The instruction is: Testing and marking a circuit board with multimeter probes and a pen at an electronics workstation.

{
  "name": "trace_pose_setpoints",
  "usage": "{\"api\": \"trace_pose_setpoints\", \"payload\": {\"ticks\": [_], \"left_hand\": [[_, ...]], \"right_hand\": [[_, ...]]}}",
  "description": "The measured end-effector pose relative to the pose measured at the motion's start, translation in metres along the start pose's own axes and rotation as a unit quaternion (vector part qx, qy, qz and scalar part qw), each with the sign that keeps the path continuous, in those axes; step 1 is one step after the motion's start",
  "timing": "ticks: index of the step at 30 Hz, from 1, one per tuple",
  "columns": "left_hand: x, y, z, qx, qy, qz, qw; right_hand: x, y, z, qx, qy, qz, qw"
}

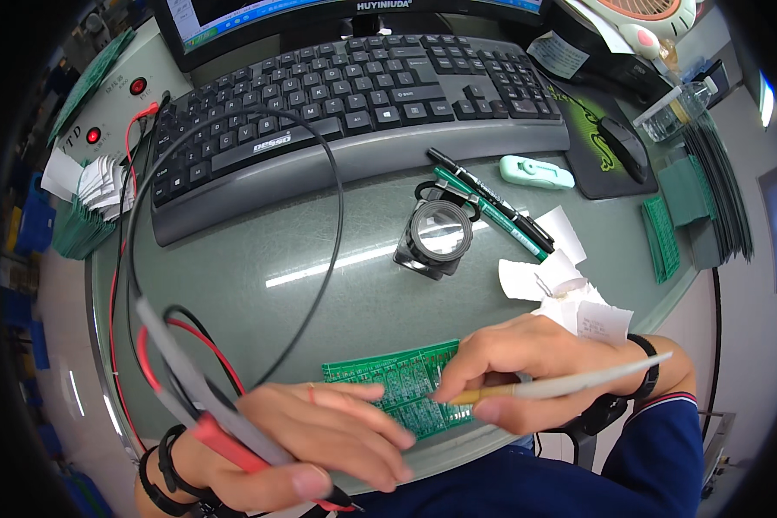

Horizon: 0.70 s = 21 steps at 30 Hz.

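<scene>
A green panel of small circuit boards (395, 380) lies near the table's front edge. My left hand (315, 432) reaches over its left side with fingers outstretched. Between that thumb and palm sit test probes with red and grey grips (233, 440), their dark tip sticking out below the thumb. My right hand (518, 367) pinches a slim tool with a whitish tapered handle (578, 380) and a yellowish front part. The tool's front end is at the panel's right half, partly hidden by the fingers, so its kind cannot be made out.
A loupe (440, 231), pens (492, 207) and a mint-green cutter (537, 172) lie beyond the panel. Crumpled paper slips (570, 293) are beside my right hand. A black cable (340, 198) loops over the table. Farther back are a keyboard (354, 112) and mouse (622, 147).
</scene>
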<state>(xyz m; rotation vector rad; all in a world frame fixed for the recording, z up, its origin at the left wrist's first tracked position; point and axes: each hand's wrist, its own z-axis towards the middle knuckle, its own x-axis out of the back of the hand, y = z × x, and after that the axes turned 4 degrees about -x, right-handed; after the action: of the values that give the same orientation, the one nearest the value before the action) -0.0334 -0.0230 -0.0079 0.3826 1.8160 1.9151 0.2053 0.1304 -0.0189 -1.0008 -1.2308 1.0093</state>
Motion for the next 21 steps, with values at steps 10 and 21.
{"api": "trace_pose_setpoints", "payload": {"ticks": [10,21], "left_hand": [[-0.006,-0.01,0.002,0.033,-0.141,0.205,0.968],[-0.007,-0.01,-0.001,0.018,-0.126,0.183,0.975]], "right_hand": [[-0.006,0.009,0.005,0.072,0.001,-0.061,0.996],[-0.01,0.003,-0.002,-0.028,0.023,-0.07,0.997]]}}
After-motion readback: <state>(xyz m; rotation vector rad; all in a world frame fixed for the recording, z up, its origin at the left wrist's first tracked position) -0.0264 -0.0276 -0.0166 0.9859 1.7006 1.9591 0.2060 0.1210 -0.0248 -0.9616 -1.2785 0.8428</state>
